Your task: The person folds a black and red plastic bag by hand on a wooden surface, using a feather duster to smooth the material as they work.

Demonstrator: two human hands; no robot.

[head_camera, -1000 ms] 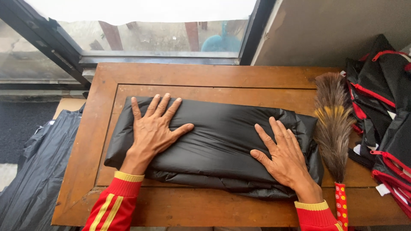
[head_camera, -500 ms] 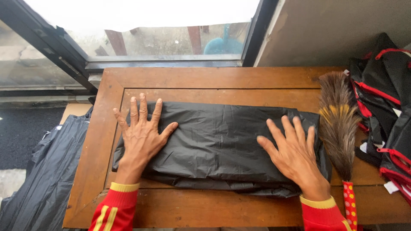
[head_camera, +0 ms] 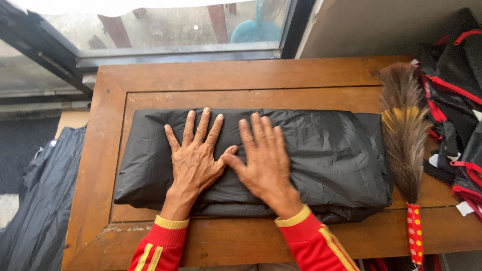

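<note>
A folded black garment of thin shiny fabric (head_camera: 331,155) lies flat across a low wooden table (head_camera: 241,75). My left hand (head_camera: 193,158) rests palm down on its middle-left part, fingers spread. Beside it, my right hand (head_camera: 263,160) presses flat on the garment's middle, thumb touching the left thumb. Both wrists wear red sleeves with yellow cuffs. Neither hand grips anything.
A brown feather duster (head_camera: 404,130) with a red patterned handle lies along the table's right edge. Black bags with red trim (head_camera: 457,100) are piled at the right. Dark pleated fabric (head_camera: 35,200) hangs left of the table. A window (head_camera: 165,25) runs behind.
Both hands have slid inward from the garment's two ends to meet at its middle. The view has shifted a little to the right.
</note>
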